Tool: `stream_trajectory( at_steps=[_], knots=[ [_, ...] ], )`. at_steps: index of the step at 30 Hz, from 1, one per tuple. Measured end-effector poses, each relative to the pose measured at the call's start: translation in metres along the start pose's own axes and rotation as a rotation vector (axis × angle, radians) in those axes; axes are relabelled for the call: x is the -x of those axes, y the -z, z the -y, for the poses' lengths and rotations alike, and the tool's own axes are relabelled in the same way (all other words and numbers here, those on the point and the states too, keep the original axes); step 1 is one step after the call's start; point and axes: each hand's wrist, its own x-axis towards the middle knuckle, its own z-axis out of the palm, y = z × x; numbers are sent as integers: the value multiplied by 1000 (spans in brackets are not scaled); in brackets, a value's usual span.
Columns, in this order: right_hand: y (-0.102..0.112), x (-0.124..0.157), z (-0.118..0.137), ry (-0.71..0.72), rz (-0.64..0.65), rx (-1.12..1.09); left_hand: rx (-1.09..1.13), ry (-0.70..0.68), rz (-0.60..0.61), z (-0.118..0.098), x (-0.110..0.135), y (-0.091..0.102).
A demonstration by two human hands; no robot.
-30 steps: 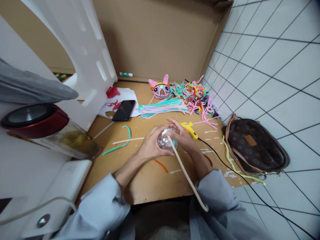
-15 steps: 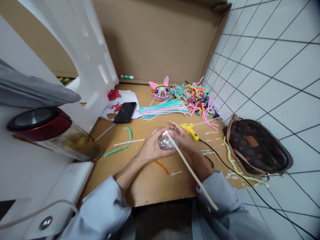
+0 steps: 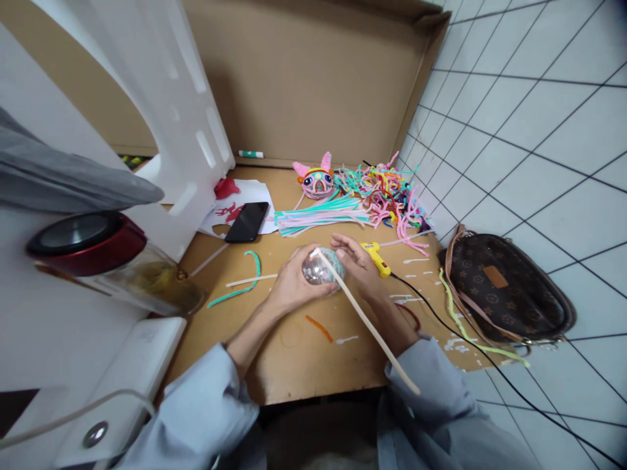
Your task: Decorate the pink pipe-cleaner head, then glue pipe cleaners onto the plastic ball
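My left hand is wrapped around a clear ball, whose right side is covered in teal fuzzy strips. A long pale pipe cleaner runs from the top of the ball down over my right wrist; its upper end lies against the surface. My right hand is at the ball's right side, fingers stretched and apart; whether its palm touches the ball is hidden. Just behind that hand lies a yellow glue gun, partly covered by it. Another pale pipe cleaner sticks out to the left of my left hand.
Behind are a pink-eared pipe-cleaner animal head, a bundle of teal and pink pipe cleaners and a tangled colourful heap. A phone rests on paper. A glass bottle stands left, a brown handbag right, with a black cord nearby.
The ball has shifted slightly left in my left hand and more of it shows. My right fingers have loosened and drawn away from its top. The pale pipe cleaner has moved along with the ball.
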Motion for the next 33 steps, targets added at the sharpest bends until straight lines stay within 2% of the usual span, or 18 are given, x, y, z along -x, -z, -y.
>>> stream_trajectory(
  at_steps=[3, 6, 9, 18, 24, 33],
  knots=[
    [0, 2, 7, 190, -51, 157, -33, 26, -42, 5, -2, 1],
    [1, 4, 9, 336, -13, 237, -55, 27, -85, 11, -3, 1],
    [1, 5, 7, 417, 36, 277, -67, 3, -96, 13, -3, 0],
    [-4, 10, 16, 352, 10, 225, -89, -50, -46, 10, 0, -1],
    [-4, 8, 11, 306, -3, 252, -112, -55, -36, 7, 1, -1],
    [-10, 10, 16, 335, -93, 216, -114, -73, 17, 4, 2, -1]
  ],
)
